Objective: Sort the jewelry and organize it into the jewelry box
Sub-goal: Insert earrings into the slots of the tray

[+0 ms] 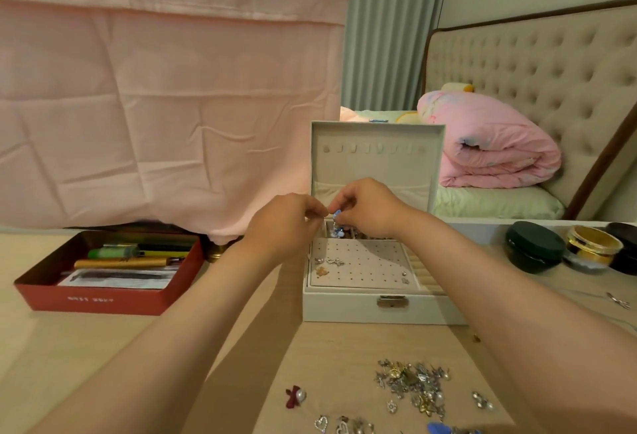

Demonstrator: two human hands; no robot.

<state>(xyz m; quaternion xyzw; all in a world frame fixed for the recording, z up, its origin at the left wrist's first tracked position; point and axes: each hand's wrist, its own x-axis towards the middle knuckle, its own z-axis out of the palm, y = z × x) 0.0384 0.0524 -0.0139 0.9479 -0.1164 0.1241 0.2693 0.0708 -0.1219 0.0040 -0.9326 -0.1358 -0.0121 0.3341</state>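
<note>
A person's two hands meet over an open white box (379, 309) on a pale wooden table (103, 364). The right hand (368, 207) pinches a small blue piece (337, 213) between curled thumb and fingertips, just above the box's rear compartments. The left hand (286, 223), fingers also curled tight, seems to pinch the same piece from the other side, though the contact is too small to be sure. The lid (375, 157) stands upright behind the hands. A few studs sit on the box's perforated panel (362, 261). A loose pile (413, 382) of silver and gold jewelry lies on the table near the front edge, right of a red bow (294, 395). To the left, a red tray (103, 302) carries white lettering on its front wall, too blurred to read.
</note>
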